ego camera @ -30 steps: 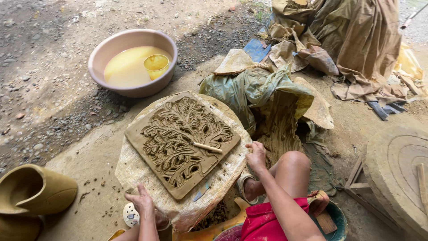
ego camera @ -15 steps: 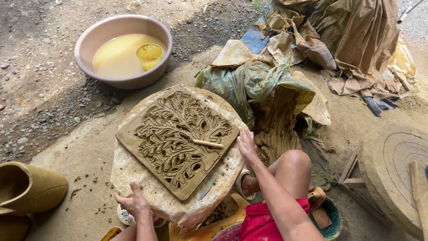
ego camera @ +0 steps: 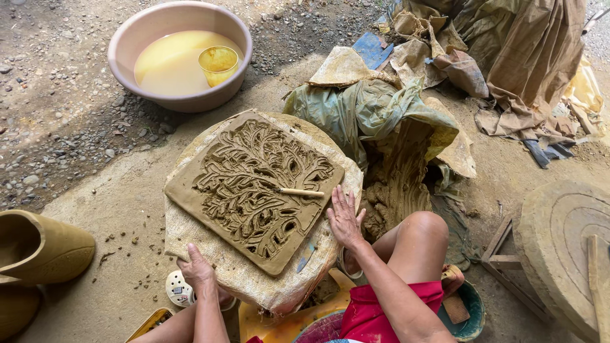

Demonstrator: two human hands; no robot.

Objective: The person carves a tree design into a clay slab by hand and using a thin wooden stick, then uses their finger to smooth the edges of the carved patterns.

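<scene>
both hands are on the work stand right now. the left hand point(ego camera: 196, 269) grips the near edge of the cloth-covered round board point(ego camera: 254, 279), fingers curled together over the rim and clamped on the sacking. the right hand point(ego camera: 344, 218) lies flat on the board's right side, fingers stretched out and slightly apart, palm down, touching the cloth just beside the clay slab point(ego camera: 254, 190).

the slab sits square in the middle of the board, carved all over with a leafy tree pattern, and a small wooden stick point(ego camera: 301, 192) lies on its right part. a thin blue blade point(ego camera: 305, 256) lies on the cloth by the slab's near corner.

that slab looks wet, soft and heavy, and the raised carving would dent at a touch. by my reading, take it by the board underneath, at the rim, never by the clay itself.

beyond it stands a pink basin point(ego camera: 121, 57) of muddy water with a yellow cup point(ego camera: 218, 62) floating in it, and a lump of raw clay in plastic sheeting point(ego camera: 368, 114) to the right.
</scene>
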